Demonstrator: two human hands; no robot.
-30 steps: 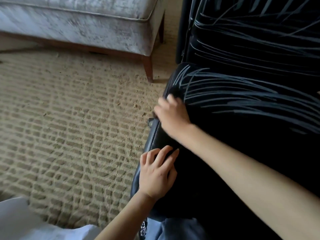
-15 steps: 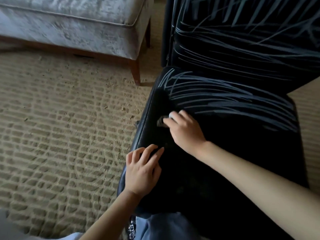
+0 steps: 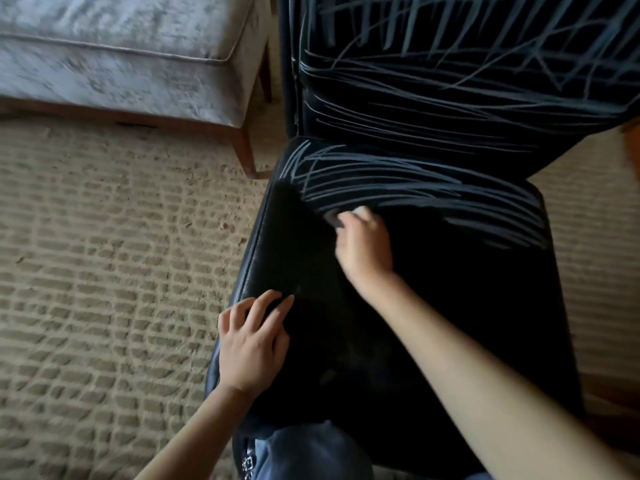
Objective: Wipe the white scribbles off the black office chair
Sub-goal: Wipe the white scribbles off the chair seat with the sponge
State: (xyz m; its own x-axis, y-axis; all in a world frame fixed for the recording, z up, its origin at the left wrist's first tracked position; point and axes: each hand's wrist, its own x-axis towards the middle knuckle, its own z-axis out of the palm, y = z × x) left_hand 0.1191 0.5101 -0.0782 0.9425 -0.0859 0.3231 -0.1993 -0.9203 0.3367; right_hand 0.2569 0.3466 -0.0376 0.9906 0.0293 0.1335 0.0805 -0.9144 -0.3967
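Since the earlier frame, our right hand [image 3: 365, 244] has travelled from the left rim of the seat inward toward its middle, and the strip along that rim now reads clean. The hand is closed on a small wiping pad [image 3: 341, 220], which shows only as a pale-and-grey edge beyond the fingers, pressed to the seat at the near edge of the marks. Our left hand [image 3: 251, 344] lies flat on the front-left part of the seat, fingers spread and holding nothing; we judge that it steadies the chair.

The black office chair [image 3: 450, 323] stands on the woven carpet [image 3: 121, 271], just beside an upholstered bench [image 3: 138, 57].

Progress: the front half of the seat is free of marks. White scribbles [image 3: 433, 195] remain in a band across the back of the seat, and the backrest above is heavily covered and appears untouched. We judge well under half the work done.

No brand, label or legible writing is visible.
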